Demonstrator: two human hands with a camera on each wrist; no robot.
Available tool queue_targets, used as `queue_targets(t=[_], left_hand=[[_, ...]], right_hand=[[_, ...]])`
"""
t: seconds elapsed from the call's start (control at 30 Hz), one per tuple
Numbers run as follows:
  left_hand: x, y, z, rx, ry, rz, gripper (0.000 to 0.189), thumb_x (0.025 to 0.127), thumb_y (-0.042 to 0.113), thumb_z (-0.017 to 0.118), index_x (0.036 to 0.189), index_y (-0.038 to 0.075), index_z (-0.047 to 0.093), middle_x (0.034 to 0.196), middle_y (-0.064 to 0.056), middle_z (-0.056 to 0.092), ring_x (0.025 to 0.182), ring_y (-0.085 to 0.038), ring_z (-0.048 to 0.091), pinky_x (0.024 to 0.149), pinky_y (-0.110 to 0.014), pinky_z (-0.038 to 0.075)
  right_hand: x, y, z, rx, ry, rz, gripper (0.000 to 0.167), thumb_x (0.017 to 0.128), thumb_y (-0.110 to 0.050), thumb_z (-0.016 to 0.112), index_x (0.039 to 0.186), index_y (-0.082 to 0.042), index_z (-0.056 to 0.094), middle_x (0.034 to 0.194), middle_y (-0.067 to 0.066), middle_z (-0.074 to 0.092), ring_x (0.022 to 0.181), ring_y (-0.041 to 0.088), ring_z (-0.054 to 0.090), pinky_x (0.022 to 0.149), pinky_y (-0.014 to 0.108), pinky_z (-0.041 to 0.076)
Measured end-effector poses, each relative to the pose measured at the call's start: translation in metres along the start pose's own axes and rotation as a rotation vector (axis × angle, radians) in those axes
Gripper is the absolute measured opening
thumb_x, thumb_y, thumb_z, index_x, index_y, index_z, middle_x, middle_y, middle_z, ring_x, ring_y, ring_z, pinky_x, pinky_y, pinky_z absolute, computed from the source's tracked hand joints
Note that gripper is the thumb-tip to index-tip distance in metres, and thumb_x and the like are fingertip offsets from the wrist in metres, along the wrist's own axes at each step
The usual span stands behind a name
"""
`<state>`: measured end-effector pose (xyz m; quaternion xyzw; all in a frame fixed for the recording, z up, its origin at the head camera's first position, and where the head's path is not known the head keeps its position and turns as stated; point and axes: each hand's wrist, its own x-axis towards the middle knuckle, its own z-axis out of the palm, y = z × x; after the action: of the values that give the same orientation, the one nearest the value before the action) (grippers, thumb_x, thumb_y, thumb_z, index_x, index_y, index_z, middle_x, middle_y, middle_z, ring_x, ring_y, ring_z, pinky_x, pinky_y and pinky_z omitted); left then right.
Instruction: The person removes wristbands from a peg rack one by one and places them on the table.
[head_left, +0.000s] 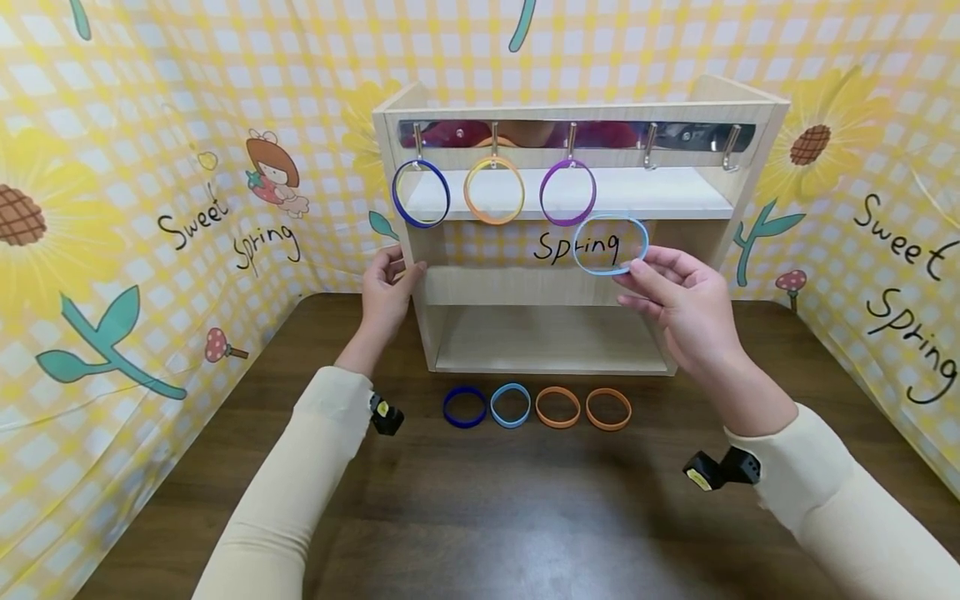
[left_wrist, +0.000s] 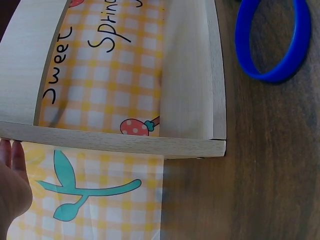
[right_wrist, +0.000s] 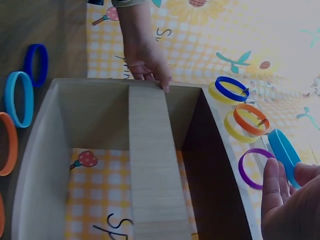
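Observation:
My right hand (head_left: 686,308) pinches a light blue wristband (head_left: 646,237) between thumb and fingers, in front of the wooden shelf unit (head_left: 495,287) and below its hook rail. My left hand (head_left: 387,287) grips the unit's left side panel, thumb at the front edge. From the first hook hang a dark blue wristband (right_wrist: 231,89) and a yellow one. An orange wristband (right_wrist: 251,119) and another yellow one share the second hook. On the third hangs a purple wristband (head_left: 542,200). The two right-hand hooks (head_left: 651,146) carry nothing.
On the brown table (head_left: 480,517) before the unit lie a dark blue wristband (head_left: 465,426), a light blue wristband (head_left: 511,426) and two orange wristbands in a row. Yellow checked cloth (head_left: 315,75) surrounds the table at the back and sides.

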<state>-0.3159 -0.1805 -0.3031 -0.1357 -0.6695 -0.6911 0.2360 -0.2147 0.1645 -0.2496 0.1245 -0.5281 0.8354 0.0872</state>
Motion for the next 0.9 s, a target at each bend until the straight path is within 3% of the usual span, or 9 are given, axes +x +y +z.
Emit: queue_targets(t=[0.17,0.4,0.67,0.9], left_hand=[[0.0,0.0,-0.001,0.003,0.002,-0.008,0.039,0.089,0.0,0.066,0.122,-0.014,0.053,0.1,-0.001,0.062,0.094,-0.012,0.061,0.078,-0.024,0.051],[0.0,0.0,-0.002,0.007,-0.005,-0.008,0.041,0.089,0.001,0.065,0.125,-0.014,0.051,0.116,-0.026,0.058,0.095,-0.013,0.06,0.079,-0.024,0.051],[-0.001,-0.001,-0.003,0.002,-0.007,-0.019,0.04,0.09,0.001,0.064,0.125,-0.012,0.051,0.104,-0.002,0.061,0.096,-0.014,0.06,0.079,-0.025,0.051],[-0.001,-0.001,-0.001,-0.007,0.0,-0.018,0.037,0.089,0.0,0.064,0.123,-0.011,0.053,0.101,0.0,0.062,0.095,-0.014,0.061,0.079,-0.025,0.051]], right_hand=[[-0.008,0.004,-0.013,-0.042,-0.018,0.035,0.021,0.087,-0.007,0.071,0.104,0.002,0.063,0.09,0.008,0.07,0.08,0.017,0.071,0.071,0.031,0.056],[-0.015,0.01,-0.031,-0.051,-0.036,0.072,0.01,0.089,-0.004,0.069,0.099,-0.003,0.066,0.089,0.008,0.07,0.079,0.016,0.071,0.072,0.032,0.056],[-0.024,0.017,-0.05,-0.103,-0.047,0.093,0.009,0.09,-0.003,0.067,0.099,-0.006,0.067,0.089,0.006,0.071,0.078,0.016,0.071,0.072,0.031,0.056],[-0.03,0.023,-0.067,-0.164,-0.075,0.144,0.008,0.092,-0.005,0.066,0.099,-0.007,0.067,0.091,0.005,0.071,0.083,0.014,0.07,0.074,0.03,0.056]])
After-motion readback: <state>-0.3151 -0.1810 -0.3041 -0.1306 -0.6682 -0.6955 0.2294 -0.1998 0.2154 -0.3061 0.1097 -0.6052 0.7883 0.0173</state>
